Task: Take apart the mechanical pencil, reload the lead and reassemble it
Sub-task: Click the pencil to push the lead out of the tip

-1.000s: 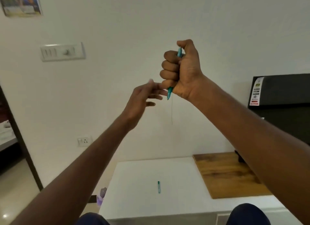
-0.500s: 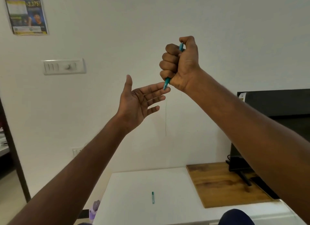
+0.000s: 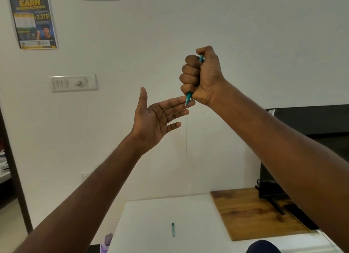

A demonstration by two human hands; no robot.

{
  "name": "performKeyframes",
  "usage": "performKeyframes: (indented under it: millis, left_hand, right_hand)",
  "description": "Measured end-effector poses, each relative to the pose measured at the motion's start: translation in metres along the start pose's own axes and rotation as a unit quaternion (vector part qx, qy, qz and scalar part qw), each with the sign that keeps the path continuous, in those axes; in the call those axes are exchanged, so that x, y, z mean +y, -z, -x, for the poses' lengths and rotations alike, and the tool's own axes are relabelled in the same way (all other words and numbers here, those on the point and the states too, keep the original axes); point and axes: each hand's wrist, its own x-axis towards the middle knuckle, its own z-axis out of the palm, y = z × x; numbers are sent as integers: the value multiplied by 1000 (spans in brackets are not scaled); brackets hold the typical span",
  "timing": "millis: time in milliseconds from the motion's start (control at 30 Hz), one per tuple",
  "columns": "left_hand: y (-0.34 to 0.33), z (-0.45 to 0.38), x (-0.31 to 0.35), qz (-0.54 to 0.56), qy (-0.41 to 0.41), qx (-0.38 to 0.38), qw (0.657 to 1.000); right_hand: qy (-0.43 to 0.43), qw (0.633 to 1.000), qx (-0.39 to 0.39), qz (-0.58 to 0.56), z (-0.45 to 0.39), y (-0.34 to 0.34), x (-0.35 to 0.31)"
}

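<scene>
My right hand [image 3: 203,77] is raised in a fist around the teal mechanical pencil [image 3: 188,98], held upright with its tip pointing down. Only the tip and a bit of the top end show outside the fist. My left hand [image 3: 159,118] is open, palm up, just below and left of it, and its fingertips touch the pencil tip. A small teal pencil part [image 3: 173,229] lies far below on the white table [image 3: 151,215]. No lead can be made out.
A wooden board [image 3: 251,213] lies on the table's right side, with a black monitor [image 3: 311,124] and its stand behind it. On the wall are a switch panel [image 3: 73,82], a poster [image 3: 32,18] and a thin vertical mark [image 3: 186,137]. A doorway opens at the left.
The view has tilted upward, so the table sits lower in frame. My left hand turned palm up and opened under the pencil tip. My right fist has kept its grip.
</scene>
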Motion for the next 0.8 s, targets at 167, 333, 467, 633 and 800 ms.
performKeyframes:
  millis: [167, 333, 467, 633, 800]
  left_hand:
    - [-2, -3, 1, -6, 1, 3, 1000]
    - [-1, -3, -1, 3, 0, -1, 1000]
    - [-2, -4, -1, 3, -2, -3, 1000]
    - [-5, -5, 2, 0, -1, 10, 1000]
    - [-10, -3, 4, 0, -5, 19, 1000]
  right_hand:
    - [0, 1000, 6, 25, -1, 0, -2]
    - [-6, 999, 24, 28, -1, -1, -3]
    - [-6, 999, 26, 43, -1, -1, -4]
    - [-4, 999, 10, 47, 1, -1, -6]
    - [0, 999, -12, 48, 4, -3, -7]
